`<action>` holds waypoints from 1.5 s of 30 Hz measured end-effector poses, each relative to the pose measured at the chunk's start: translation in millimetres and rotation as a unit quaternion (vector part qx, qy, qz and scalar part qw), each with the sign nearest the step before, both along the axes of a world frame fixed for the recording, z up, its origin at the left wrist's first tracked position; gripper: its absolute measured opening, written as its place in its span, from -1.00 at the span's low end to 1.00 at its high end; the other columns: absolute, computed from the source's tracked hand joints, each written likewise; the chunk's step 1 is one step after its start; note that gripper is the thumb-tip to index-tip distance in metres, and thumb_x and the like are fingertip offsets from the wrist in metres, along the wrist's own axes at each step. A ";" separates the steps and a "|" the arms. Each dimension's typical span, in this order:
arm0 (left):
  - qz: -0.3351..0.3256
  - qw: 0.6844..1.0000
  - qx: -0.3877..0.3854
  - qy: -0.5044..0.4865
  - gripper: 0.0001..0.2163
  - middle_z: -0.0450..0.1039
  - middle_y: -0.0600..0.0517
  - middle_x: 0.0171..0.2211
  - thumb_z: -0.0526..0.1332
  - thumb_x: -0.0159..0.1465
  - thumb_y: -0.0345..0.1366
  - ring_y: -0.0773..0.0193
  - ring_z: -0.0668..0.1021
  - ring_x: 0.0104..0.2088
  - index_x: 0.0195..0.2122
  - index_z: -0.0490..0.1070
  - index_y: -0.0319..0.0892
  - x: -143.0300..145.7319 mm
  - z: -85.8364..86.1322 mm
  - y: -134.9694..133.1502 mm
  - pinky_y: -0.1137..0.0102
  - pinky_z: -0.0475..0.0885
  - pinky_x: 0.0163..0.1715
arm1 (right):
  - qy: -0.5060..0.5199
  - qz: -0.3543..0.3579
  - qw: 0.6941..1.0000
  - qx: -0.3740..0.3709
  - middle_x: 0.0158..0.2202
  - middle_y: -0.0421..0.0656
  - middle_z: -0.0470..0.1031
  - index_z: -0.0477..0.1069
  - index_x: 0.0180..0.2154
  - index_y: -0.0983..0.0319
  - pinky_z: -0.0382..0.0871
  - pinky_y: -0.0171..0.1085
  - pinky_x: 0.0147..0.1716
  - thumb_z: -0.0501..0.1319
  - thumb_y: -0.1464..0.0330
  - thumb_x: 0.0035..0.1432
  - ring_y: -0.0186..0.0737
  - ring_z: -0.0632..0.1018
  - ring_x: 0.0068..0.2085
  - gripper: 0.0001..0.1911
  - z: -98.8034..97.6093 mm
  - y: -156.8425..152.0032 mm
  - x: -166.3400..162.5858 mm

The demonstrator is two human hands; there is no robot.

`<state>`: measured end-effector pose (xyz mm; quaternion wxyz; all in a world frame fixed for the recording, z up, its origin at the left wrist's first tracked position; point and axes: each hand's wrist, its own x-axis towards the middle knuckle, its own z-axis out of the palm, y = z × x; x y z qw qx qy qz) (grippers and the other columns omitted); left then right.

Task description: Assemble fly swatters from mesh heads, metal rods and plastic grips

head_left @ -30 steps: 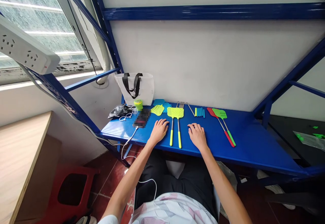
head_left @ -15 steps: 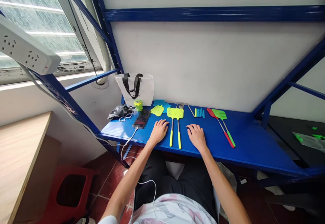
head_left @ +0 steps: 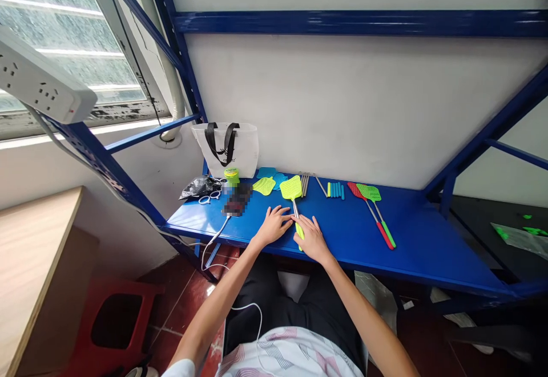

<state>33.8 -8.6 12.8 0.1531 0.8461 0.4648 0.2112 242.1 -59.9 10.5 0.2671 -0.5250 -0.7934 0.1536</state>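
Two yellow-green fly swatters (head_left: 291, 187) lie closely stacked on the blue desk in front of me, their heads overlapping. My right hand (head_left: 311, 238) is on the yellow handles, thumb on the near part and fingers at the metal shafts. Reaching in from the left, my left hand (head_left: 274, 226) has its fingers stretched out, with the tips at the shafts; its palm holds nothing that I can see. A red fly swatter (head_left: 356, 190) and a green fly swatter (head_left: 369, 193) lie side by side to the right.
Along the back of the blue desk (head_left: 428, 240) are loose yellow (head_left: 264, 186) and blue swatter heads (head_left: 268, 173), metal rods (head_left: 305, 184) and blue handles (head_left: 337, 190). A white bag (head_left: 237, 149), a green tub (head_left: 232, 177), scissors (head_left: 209, 198) and a blurred phone-like object (head_left: 237, 200) stand left.
Both hands have moved inward to the yellow fly swatters. The two swatters, side by side before, are now brought together and overlap.
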 end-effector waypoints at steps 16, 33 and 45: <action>-0.015 0.985 -0.011 -0.172 -0.65 0.43 -0.09 0.44 0.15 0.63 -0.09 -0.02 0.48 0.44 0.32 0.57 0.03 -8.0 8.1 6.1 0.07 0.37 0.47 | 0.399 -0.026 0.915 -0.058 0.45 -0.07 0.49 0.60 0.34 0.05 0.78 0.07 0.07 0.40 0.20 0.28 0.16 0.72 0.21 -0.40 46.5 13.0 84.6; 0.003 0.997 0.051 -0.060 -0.66 0.47 -0.13 0.39 0.14 0.61 -0.16 -0.09 0.46 0.43 0.28 0.58 -0.04 -18.9 -6.7 17.8 -0.06 0.38 0.44 | 0.057 -0.374 0.925 -0.017 0.14 0.09 0.72 0.69 0.25 0.13 0.56 0.11 0.16 0.25 0.20 0.19 0.26 0.66 0.17 -0.38 -4.1 3.1 333.8; 0.006 0.997 0.040 -0.061 -0.67 0.48 -0.13 0.40 0.14 0.62 -0.16 -0.09 0.46 0.43 0.27 0.59 -0.04 -18.4 -2.1 16.7 -0.07 0.39 0.43 | 0.025 -0.398 0.916 0.028 -0.06 0.10 0.75 0.66 0.26 0.20 0.56 0.06 0.02 0.14 -0.06 0.28 0.23 0.69 -0.01 -0.26 -9.6 6.5 333.0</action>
